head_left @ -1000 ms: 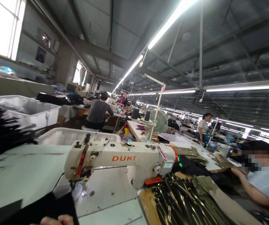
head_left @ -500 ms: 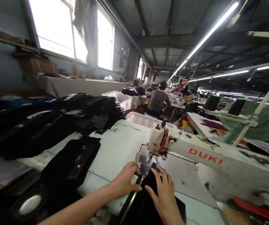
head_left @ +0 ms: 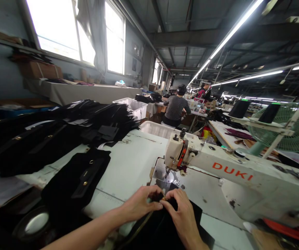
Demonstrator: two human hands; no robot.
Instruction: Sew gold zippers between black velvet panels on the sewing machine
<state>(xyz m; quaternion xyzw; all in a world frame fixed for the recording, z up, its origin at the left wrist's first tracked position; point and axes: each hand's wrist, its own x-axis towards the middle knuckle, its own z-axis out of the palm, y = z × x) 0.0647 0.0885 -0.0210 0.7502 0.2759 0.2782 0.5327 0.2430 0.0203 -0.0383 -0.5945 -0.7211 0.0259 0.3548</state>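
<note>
My left hand [head_left: 141,204] and my right hand [head_left: 182,214] meet fingertip to fingertip on a black fabric piece [head_left: 165,227] lying on the sewing table, both pinching its near top edge where a small gold part shows. A gold zipper line runs along the fabric's left side. The piece lies just in front of the needle plate [head_left: 165,175] of a white DUKI sewing machine [head_left: 232,177]. The needle area is a short way beyond my fingers.
A black panel with gold studs [head_left: 79,180] lies left of my hands; a big heap of black pieces [head_left: 60,128] sits beyond it. White bins [head_left: 133,106] stand behind the table. A green fan [head_left: 284,133] and thread cones [head_left: 239,108] are right. A seated person [head_left: 175,109] works ahead.
The camera swung from looking across the hall down to the machine. My hands came into view, then drew together from flat on the fabric to pinching its edge.
</note>
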